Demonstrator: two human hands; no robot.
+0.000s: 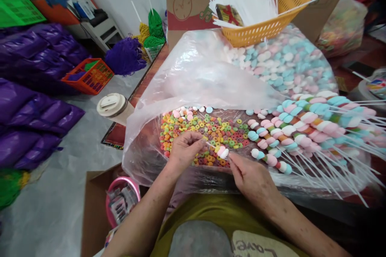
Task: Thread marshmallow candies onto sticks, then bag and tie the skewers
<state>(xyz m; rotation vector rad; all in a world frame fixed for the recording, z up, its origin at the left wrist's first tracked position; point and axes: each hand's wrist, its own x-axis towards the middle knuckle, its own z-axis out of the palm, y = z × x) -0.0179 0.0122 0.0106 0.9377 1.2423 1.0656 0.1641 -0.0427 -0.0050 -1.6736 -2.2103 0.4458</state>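
A thin white stick [211, 144] carries a small cluster of puffy marshmallows [223, 152], white and pale pink, with a yellow bit beside them. It is held between the hands above the loose cereal rings [223, 131], its long axis slanting from upper left, bare end at the left hand [187, 147], down to the right hand [252, 173]. Left thumb and fingertips pinch that bare end; right thumb and forefinger pinch the stick just past the marshmallows. The rings are small, round and multicoloured, on crinkled translucent plastic [208, 84]

two hands [187, 148], one yellow basket [256, 35], one lidded cup [116, 108].
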